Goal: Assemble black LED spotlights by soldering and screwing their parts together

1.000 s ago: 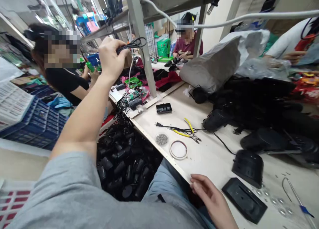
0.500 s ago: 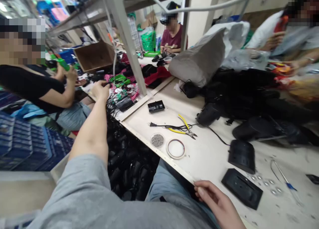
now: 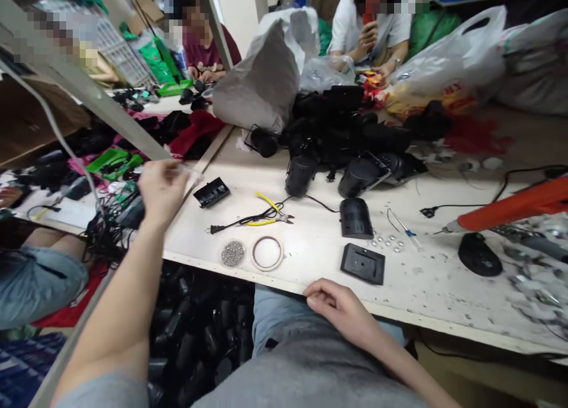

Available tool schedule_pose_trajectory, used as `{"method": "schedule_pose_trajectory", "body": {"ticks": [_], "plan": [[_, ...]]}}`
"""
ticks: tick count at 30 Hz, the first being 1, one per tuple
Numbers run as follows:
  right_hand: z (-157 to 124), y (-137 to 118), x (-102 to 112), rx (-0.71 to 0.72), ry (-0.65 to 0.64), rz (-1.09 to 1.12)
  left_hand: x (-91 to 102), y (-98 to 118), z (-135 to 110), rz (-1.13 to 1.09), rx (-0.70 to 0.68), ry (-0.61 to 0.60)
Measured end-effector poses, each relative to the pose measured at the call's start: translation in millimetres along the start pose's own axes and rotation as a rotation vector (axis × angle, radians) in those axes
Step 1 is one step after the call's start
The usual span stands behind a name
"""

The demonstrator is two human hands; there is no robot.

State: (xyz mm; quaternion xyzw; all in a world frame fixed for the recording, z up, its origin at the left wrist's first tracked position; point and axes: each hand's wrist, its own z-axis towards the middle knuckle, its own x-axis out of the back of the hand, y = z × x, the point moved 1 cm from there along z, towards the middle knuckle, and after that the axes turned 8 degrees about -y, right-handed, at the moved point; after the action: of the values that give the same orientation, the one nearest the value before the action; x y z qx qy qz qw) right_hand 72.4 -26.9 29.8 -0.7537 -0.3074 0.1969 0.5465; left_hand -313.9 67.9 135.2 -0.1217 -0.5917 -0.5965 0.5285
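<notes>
My left hand (image 3: 162, 189) is raised over the left end of the white table (image 3: 310, 260), its fingers pinched. A pale, blurred bit shows at its fingertips, too smeared to name. Just right of it lies an open black plastic casing (image 3: 212, 193). My right hand (image 3: 339, 310) rests at the table's front edge, fingers curled together with the thumb against them; whatever may be inside is hidden. Near it are a black rectangular base (image 3: 362, 263), a roll of tape (image 3: 267, 253) and a round dish of small metal screws (image 3: 232, 253). Yellow-handled cutters (image 3: 268, 212) lie across a black plug cord (image 3: 235, 223).
Black lamp-like housings (image 3: 355, 177) are heaped at the back by a large grey bag (image 3: 261, 70). An orange electric screwdriver (image 3: 510, 209) juts in from the right. A slanted metal post (image 3: 93, 88) stands at left. Co-workers sit across the table. Black parts (image 3: 190, 319) fill the space below.
My view has swung to the right. My left hand has come back from the cluttered neighbouring table at left to above this table. My right hand stays at the front edge.
</notes>
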Motion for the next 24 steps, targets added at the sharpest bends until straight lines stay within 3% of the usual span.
{"method": "schedule_pose_trajectory", "body": {"ticks": [5, 8, 11, 13, 16, 20, 24], "plan": [[-17, -1, 19, 0.051, 0.175, -0.018, -118.0, 113, -45, -0.084, -0.446, -0.254], [-33, 8, 39, 0.031, 0.334, 0.005, -179.8, 166, -78, -0.137, -0.664, -0.440], [-52, 20, 56, 0.000, 0.443, 0.057, -222.5, 201, -89, -0.180, -0.627, -0.465], [-63, 27, 62, -0.013, 0.483, 0.070, -239.2, 214, -89, -0.192, -0.508, -0.448], [-73, 36, 65, 0.006, 0.570, 0.018, -248.9, 221, -98, -0.178, -0.379, -0.465], [-82, 45, 67, 0.034, 0.731, -0.111, -243.7, 217, -133, -0.165, -0.279, -0.614], [-92, 59, 73, 0.056, 0.719, -0.155, -233.6, 212, -162, -0.172, -0.220, -0.745]]}}
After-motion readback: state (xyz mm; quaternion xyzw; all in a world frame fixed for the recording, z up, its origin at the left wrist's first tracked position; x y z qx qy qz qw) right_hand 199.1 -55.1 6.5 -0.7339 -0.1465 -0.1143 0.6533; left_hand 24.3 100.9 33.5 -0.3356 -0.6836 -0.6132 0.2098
